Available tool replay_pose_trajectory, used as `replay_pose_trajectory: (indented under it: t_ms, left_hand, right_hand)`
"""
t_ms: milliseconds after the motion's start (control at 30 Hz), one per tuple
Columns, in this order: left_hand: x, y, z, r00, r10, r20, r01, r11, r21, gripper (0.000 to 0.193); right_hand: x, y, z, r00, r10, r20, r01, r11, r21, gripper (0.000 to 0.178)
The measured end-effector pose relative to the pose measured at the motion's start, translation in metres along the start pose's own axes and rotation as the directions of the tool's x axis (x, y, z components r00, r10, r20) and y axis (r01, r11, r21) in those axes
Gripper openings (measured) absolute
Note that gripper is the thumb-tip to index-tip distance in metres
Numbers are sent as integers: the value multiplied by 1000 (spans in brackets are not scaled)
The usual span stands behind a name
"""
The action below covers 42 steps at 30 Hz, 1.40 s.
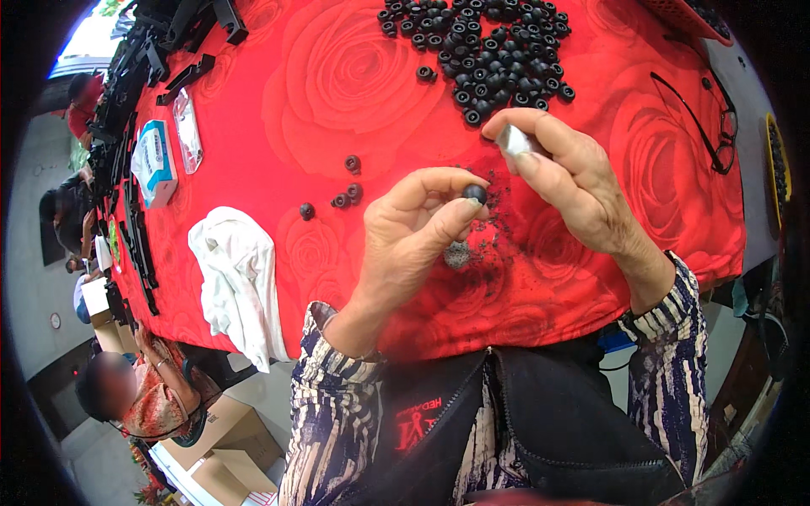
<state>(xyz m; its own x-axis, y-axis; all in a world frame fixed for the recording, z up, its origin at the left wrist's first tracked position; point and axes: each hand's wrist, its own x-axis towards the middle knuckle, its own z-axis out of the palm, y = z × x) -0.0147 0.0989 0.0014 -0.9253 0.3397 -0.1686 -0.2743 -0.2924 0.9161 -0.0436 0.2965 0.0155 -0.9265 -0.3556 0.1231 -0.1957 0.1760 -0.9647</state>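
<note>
Between the thumb and index finger of my left hand [401, 232] is a small round black knob [474, 194]. My right hand [586, 185], to its right and slightly farther away, pinches a small silver metal piece, blade-like in look [515, 142]; its exact kind I cannot make out. The two hands are apart. Black crumbs [498, 229] and a small grey clump [456, 254] lie on the cloth beneath them. Beyond my hands spreads a heap of similar black knobs [498, 67]. Several loose knobs [352, 164] sit left of my left hand.
A red rose-patterned cloth [329, 76] covers the table. On the left are a white cloth [236, 274], a tissue pack [155, 164], a clear plastic bag [187, 131] and long black parts [139, 228]. Eyeglasses [717, 135] lie right. Other people sit at the far left, near cardboard boxes [224, 438].
</note>
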Motion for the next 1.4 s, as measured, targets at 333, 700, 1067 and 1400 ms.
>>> replay_pose_trajectory:
  t_ms: [333,700,1067,1400]
  left_hand:
    - [1,0,2,998,-53,-35,49,994,-95,22]
    - [0,0,0,993,-118,-15,117,990,-80,22]
    - [1,-1,0,993,-120,-14,118,989,-85,22]
    - [1,1,-1,986,-163,-37,160,985,-61,22]
  right_hand:
    - [3,4,1,986,-99,131,109,992,-65,22]
    - [3,16,4,953,-279,120,298,937,-184,20]
    - [3,14,2,957,-224,187,248,961,-120,15]
    - [5,16,4,941,-283,183,314,933,-174,15]
